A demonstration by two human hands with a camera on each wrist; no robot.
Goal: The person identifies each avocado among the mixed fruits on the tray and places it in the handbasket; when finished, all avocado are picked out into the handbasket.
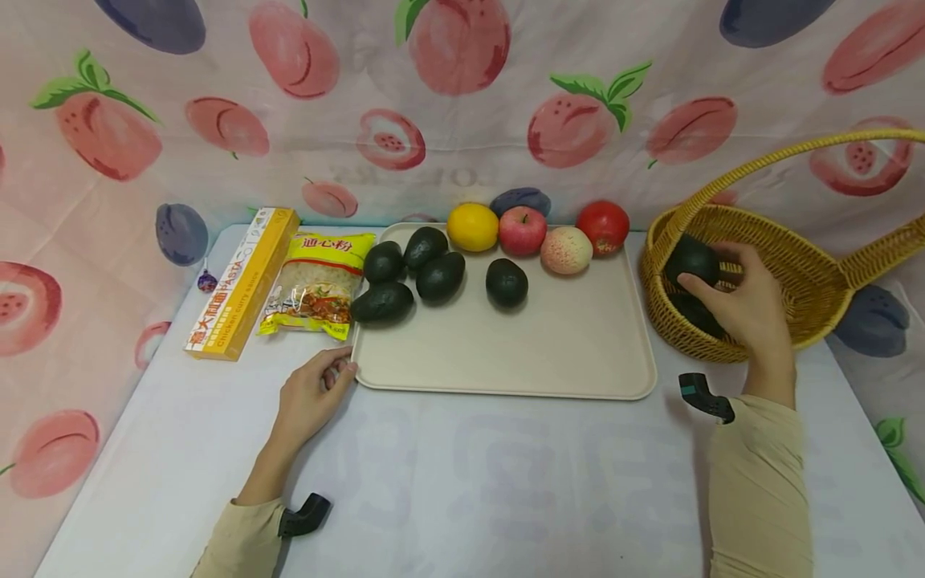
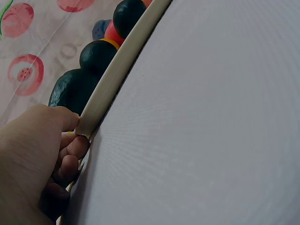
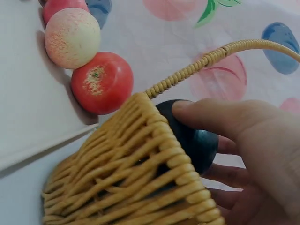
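In the head view my right hand [image 1: 751, 297] grips a dark avocado [image 1: 691, 261] inside the wicker basket [image 1: 817, 233], at its left side. Another avocado [image 1: 695, 315] lies in the basket below it. The right wrist view shows thumb and fingers around the held avocado [image 3: 199, 143], partly behind the basket's rim. My left hand [image 1: 312, 397] pinches the front left corner of the beige tray [image 1: 506, 365] between thumb and curled fingers. Several avocados [image 1: 439, 278] cluster at the tray's left end, and a single avocado [image 1: 507, 282] sits nearer its middle.
Along the tray's back edge stand a lemon [image 1: 473, 227], an apple [image 1: 523, 231], a pale speckled peach-like fruit [image 1: 567, 250] and a tomato [image 1: 603, 227]. Left of the tray lie a yellow pasta bag [image 1: 315, 281] and a pasta box [image 1: 242, 281]. The basket's tall handle [image 1: 788, 152] arches above it.
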